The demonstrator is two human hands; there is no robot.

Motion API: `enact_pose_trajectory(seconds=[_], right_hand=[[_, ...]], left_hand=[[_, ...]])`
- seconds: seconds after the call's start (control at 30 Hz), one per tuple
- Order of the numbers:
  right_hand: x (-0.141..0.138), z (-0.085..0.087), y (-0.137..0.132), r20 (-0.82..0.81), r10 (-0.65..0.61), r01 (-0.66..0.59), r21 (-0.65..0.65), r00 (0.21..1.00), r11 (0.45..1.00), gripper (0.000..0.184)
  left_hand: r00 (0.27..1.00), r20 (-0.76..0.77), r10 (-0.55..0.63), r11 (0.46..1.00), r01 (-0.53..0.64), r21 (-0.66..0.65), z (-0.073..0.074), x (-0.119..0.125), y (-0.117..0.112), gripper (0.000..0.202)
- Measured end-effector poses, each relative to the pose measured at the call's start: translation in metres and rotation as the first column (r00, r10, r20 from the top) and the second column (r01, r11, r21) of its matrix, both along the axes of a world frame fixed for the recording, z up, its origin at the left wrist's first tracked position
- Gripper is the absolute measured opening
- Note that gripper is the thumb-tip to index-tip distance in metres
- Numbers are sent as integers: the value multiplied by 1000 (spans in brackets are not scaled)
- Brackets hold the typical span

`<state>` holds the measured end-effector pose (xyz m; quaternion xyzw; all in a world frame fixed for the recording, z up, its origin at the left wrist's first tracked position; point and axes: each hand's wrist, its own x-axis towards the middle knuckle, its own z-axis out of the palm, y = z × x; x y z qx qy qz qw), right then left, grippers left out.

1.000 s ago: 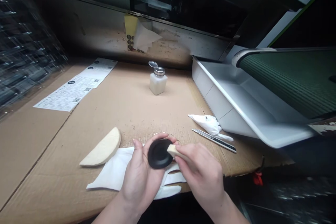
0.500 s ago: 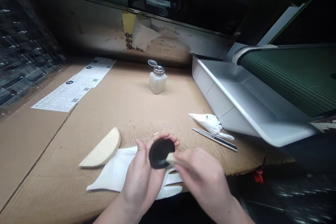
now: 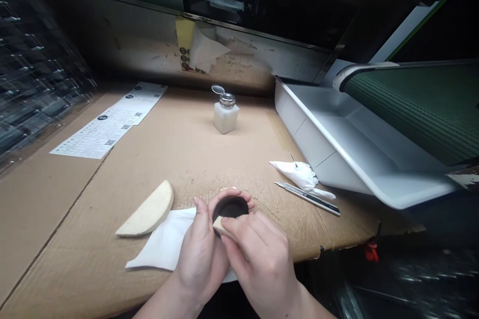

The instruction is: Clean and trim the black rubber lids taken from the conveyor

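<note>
Cupped in my left hand (image 3: 200,246) is a small round black dish-like piece (image 3: 235,206), its hollow side facing up. My right hand (image 3: 258,251) pinches a small cream-coloured pad (image 3: 221,226), which looks like a piece of sponge, and presses it at the near left rim of the black piece. Under my hands lies a white cloth (image 3: 164,244), partly hidden by them. A half-round cream sponge pad (image 3: 149,212) rests to the left, overlapping the cloth's edge.
A square pump bottle (image 3: 226,117) with its lid flipped up stands further back. On the right are a utility knife (image 3: 307,198), a crumpled white glove or cloth (image 3: 299,175) and a grey-white tray (image 3: 337,152). Printed label sheets (image 3: 108,124) lie at left on the cardboard (image 3: 179,154).
My right hand has moved left across the black piece, carrying the small pad from its right side to its near left rim. My left hand keeps its hold.
</note>
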<state>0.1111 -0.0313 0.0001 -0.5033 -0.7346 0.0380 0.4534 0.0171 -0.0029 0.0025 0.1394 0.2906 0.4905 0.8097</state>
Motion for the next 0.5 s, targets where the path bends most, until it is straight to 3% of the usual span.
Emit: enact_pose_trajectory(seconds=[0.2, 0.37, 0.5], right_hand=[[0, 0, 3, -23, -20, 22, 55, 1000, 998, 19], [1, -1, 0, 16, 12, -12, -9, 1000, 1000, 17], [2, -1, 5, 4, 3, -3, 38, 1000, 999, 19]], left_hand=[[1000, 18, 4, 1000, -4, 25, 0, 0, 1, 50], [1000, 3, 1, 1000, -1, 16, -1, 0, 0, 51], [999, 42, -3, 1000, 2, 19, -2, -1, -1, 50]])
